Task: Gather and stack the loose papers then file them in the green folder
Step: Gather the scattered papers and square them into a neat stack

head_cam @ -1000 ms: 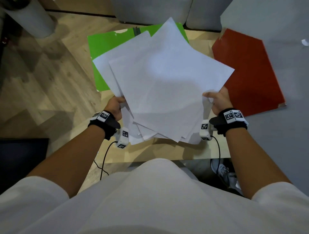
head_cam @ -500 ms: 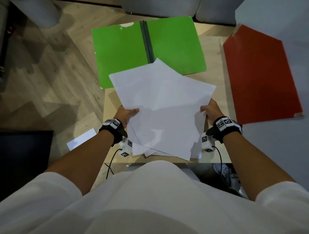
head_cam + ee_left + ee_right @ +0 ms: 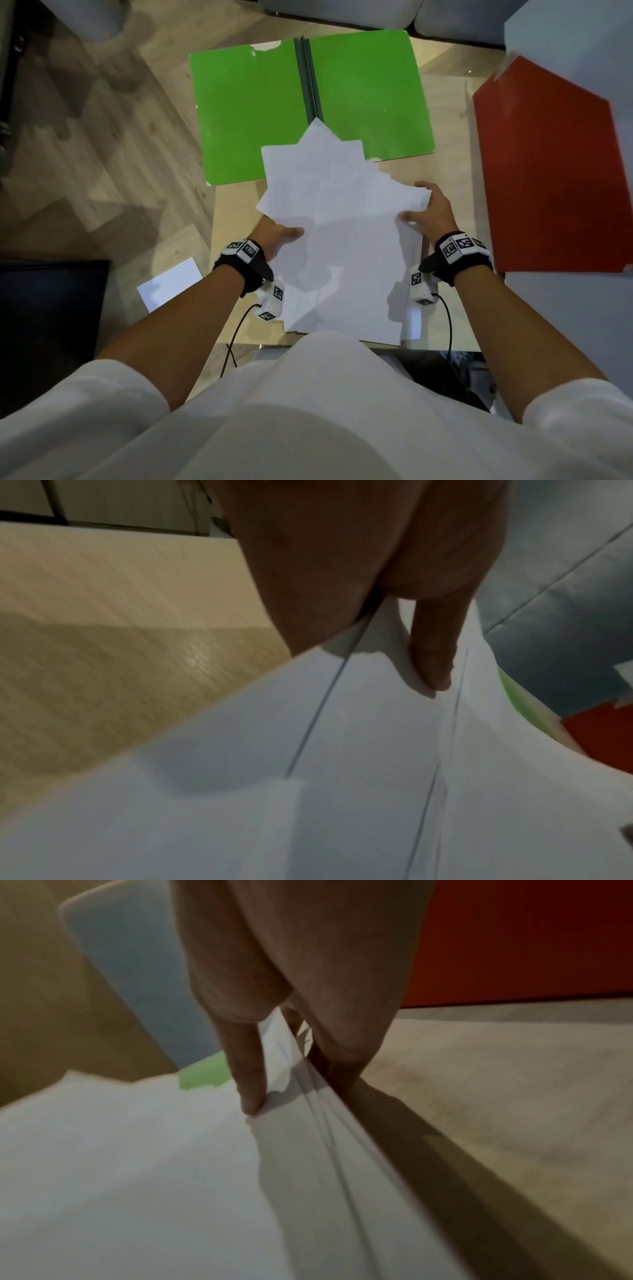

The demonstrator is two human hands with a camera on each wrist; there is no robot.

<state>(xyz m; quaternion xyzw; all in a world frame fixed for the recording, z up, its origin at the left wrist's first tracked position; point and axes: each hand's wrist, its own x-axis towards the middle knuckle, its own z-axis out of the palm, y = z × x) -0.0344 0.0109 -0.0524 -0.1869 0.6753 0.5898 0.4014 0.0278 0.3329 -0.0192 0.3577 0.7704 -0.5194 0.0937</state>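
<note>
An uneven stack of white papers (image 3: 342,240) sits between my hands over the near half of the small wooden table (image 3: 448,171), its far corners overlapping the open green folder (image 3: 246,113). My left hand (image 3: 277,236) grips the stack's left edge, thumb on top (image 3: 433,658) and fingers hidden beneath. My right hand (image 3: 428,212) grips the right edge, thumb on the top sheet (image 3: 248,1074). The sheets (image 3: 137,1164) are fanned at different angles. The folder lies flat with a dark spine down its middle.
A red folder (image 3: 548,164) lies on the grey surface to the right of the table. One loose white sheet (image 3: 168,284) lies on the wooden floor at the left, by a dark object (image 3: 48,308). Grey cushions (image 3: 342,10) sit beyond the table.
The papers have come down from in front of the camera toward the table and rotated more upright. The green folder is now uncovered. Both hands kept their hold.
</note>
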